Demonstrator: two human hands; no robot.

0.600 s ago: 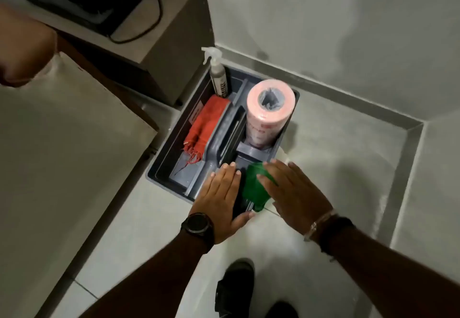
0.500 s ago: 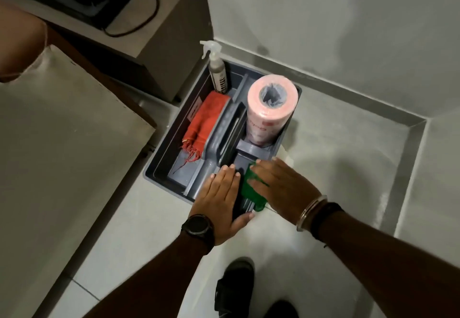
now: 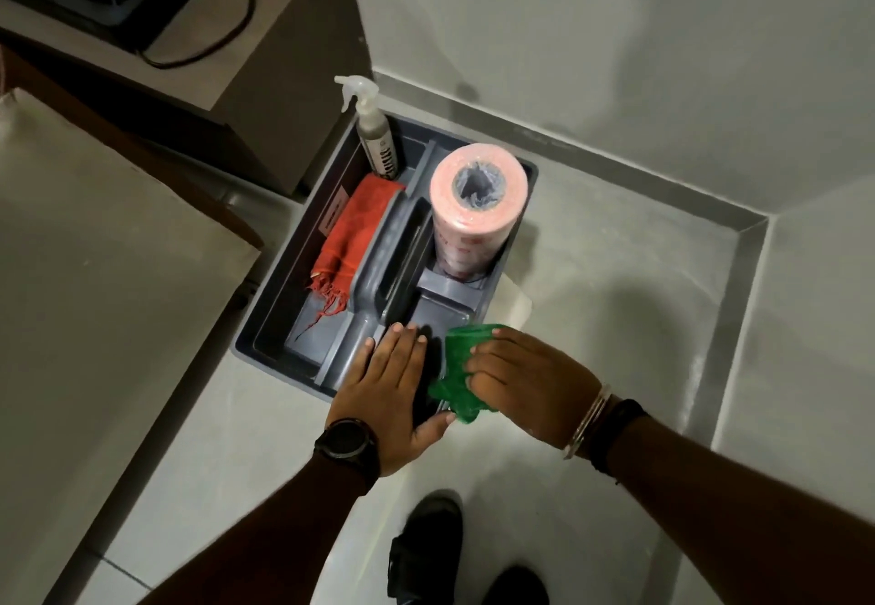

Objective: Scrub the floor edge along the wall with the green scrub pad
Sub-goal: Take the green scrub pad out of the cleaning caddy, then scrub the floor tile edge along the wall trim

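Right hand (image 3: pixel 530 382) curled around crumpled green mesh scrub pad (image 3: pixel 457 370), held over near corner of grey plastic compartment caddy (image 3: pixel 265 344) on pale tiled floor (image 3: pixel 592 282). Left hand (image 3: pixel 393 391) flat, fingers spread, holding nothing, pressed on caddy's near rim, thumb touching pad. In caddy: upright pink wipe roll (image 3: pixel 476 207), folded orange fringed cloth (image 3: pixel 350 235), clear trigger spray bottle (image 3: pixel 374 131). Grey skirting (image 3: pixel 615 164) along wall beyond, well apart from pad.

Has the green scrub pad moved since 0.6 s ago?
Yes. The green scrub pad, gripped by the right hand, has shifted rightward, out over the near right corner of the grey caddy. The left hand stays flat on the caddy.
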